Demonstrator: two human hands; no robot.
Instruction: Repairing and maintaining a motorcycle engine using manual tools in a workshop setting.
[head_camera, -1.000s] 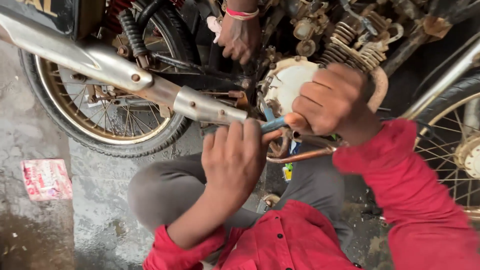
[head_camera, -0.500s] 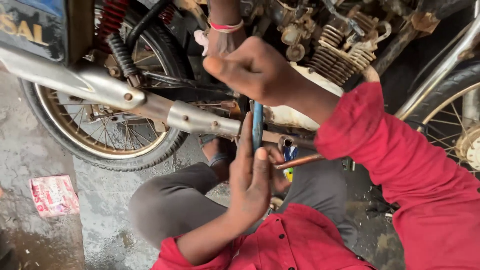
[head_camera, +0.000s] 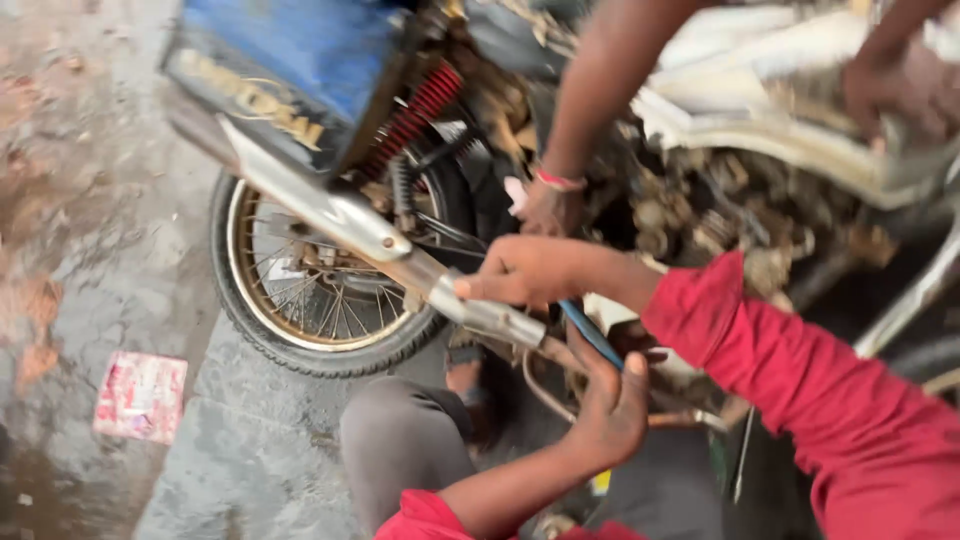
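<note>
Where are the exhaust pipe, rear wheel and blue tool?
exhaust pipe (head_camera: 350, 225), head view, chrome mid-section.
rear wheel (head_camera: 250, 325), head view, lower left tyre.
blue tool (head_camera: 590, 335), head view, shaft between the hands.

We are at a roadside repair spot, out on wet, stained concrete ground (head_camera: 110, 230). A grimy motorcycle (head_camera: 300, 70) stands before us, spoked rear wheel (head_camera: 310, 290) and chrome exhaust pipe (head_camera: 350, 225) exposed.

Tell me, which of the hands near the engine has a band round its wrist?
The co-worker's hand reaching down from above. Its wrist carries a red and white band; the person's own hands show none.
</note>
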